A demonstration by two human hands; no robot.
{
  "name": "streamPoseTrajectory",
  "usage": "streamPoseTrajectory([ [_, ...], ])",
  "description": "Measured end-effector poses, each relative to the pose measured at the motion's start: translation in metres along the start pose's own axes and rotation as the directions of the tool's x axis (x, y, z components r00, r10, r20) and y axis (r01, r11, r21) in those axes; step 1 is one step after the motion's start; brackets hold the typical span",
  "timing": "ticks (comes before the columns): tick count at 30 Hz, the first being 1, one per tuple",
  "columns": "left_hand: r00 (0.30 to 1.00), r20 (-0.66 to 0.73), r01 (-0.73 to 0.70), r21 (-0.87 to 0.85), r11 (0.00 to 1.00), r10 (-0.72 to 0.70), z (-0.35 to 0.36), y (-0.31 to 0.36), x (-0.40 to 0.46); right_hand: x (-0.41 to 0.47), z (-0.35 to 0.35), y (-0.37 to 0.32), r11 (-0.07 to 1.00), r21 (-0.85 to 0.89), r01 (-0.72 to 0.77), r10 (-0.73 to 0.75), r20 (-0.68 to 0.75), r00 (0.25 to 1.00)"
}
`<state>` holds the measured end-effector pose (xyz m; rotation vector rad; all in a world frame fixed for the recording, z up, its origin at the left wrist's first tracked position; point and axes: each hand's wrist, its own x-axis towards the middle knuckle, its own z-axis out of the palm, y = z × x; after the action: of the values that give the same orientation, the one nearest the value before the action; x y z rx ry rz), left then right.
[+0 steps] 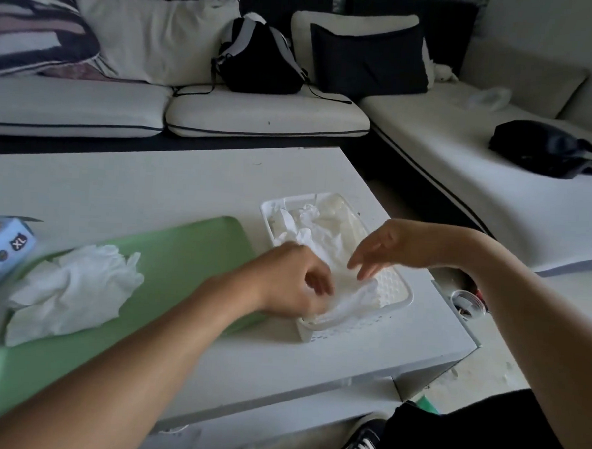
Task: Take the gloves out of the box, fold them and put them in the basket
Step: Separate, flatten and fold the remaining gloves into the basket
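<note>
Both hands are over the near end of the white basket [392, 299]. My left hand [293, 281] has its fingers curled down onto a thin white glove [354, 301] that lies crumpled in the basket's near end; it looks like a pinch, though motion blur keeps me from being sure of the grip. My right hand [387, 246] hovers just above the same glove with fingers loosely spread and pointing down, holding nothing; I cannot tell whether the fingertips touch the glove.

That basket is a rectangular plastic one with perforated walls and floor, and more crumpled white gloves [308, 225] fill its far end. Just left of it lies a flat, smooth, pale green tray [190, 246] with rounded corners, and on it sits a loose pile of gloves [75, 286], soft and wrinkled, not yet in the basket. At the left edge, the glove box [1, 255] is pale blue cardboard with a dark label reading "XL" and a row of small round symbols I cannot read.

All of this rests on a matte white table [152, 186]. Beyond it stands a white cushioned sofa [266, 114] with dark piping, carrying a black backpack [262, 59] and a dark cushion [368, 60].
</note>
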<state>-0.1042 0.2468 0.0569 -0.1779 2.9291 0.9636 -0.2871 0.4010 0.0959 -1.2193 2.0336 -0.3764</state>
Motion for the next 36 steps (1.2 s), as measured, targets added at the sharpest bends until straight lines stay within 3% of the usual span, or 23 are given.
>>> streamPoseTrajectory([
  [2,0.987,-0.155,0.048,0.054,0.997,-0.039,-0.012,0.001,0.008,0.010,-0.004,-0.003,0.996,0.067,0.050,-0.033,-0.239,0.971],
  [4,0.967,-0.235,0.160,0.274,0.948,-0.096,-0.016,0.002,0.017,0.025,-0.002,-0.006,0.991,-0.053,0.120,-0.131,-0.423,0.897],
  [6,0.970,-0.174,0.229,0.447,0.865,-0.167,-0.010,0.006,0.024,0.038,0.008,-0.015,0.976,-0.195,0.097,-0.160,-0.339,0.927],
  [9,0.957,-0.050,0.259,0.594,0.761,-0.287,0.007,0.012,0.030,0.053,0.029,-0.024,0.889,-0.452,-0.074,0.042,-0.081,0.996],
  [11,0.951,-0.048,0.249,0.702,0.668,-0.304,0.011,0.009,0.032,0.058,0.035,-0.022,0.816,-0.563,-0.134,0.143,-0.028,0.989],
  [14,0.946,-0.056,0.246,0.765,0.595,-0.319,0.010,0.001,0.033,0.065,0.036,-0.011,0.839,-0.531,-0.119,0.112,-0.046,0.993],
  [17,0.937,-0.073,0.276,0.752,0.599,-0.341,0.010,-0.005,0.032,0.076,0.036,-0.004,0.879,-0.469,-0.089,0.050,-0.095,0.994],
  [20,0.936,-0.094,0.299,0.721,0.626,-0.339,0.008,-0.007,0.031,0.084,0.039,0.000,0.866,-0.486,-0.121,0.101,-0.068,0.993],
  [24,0.950,-0.125,0.304,0.588,0.749,-0.287,0.004,-0.011,0.026,0.078,0.029,-0.017,0.836,-0.535,-0.121,0.119,-0.038,0.992],
  [27,0.957,-0.173,0.283,0.386,0.878,-0.232,-0.017,-0.017,0.009,0.063,0.011,-0.049,0.880,-0.473,-0.040,-0.022,-0.125,0.992],
  [30,0.943,-0.272,0.250,0.201,0.947,-0.191,-0.052,-0.036,-0.025,0.055,0.009,-0.093,0.897,-0.428,0.110,-0.249,-0.284,0.926],
  [33,0.908,-0.337,0.324,0.193,0.926,-0.248,-0.078,-0.075,-0.069,0.071,0.039,-0.137,0.865,-0.403,0.301,-0.434,-0.295,0.851],
  [36,0.820,-0.362,0.534,0.202,0.821,-0.444,-0.096,-0.130,-0.132,0.103,0.097,-0.175,0.817,-0.396,0.419,-0.504,-0.138,0.853],
])
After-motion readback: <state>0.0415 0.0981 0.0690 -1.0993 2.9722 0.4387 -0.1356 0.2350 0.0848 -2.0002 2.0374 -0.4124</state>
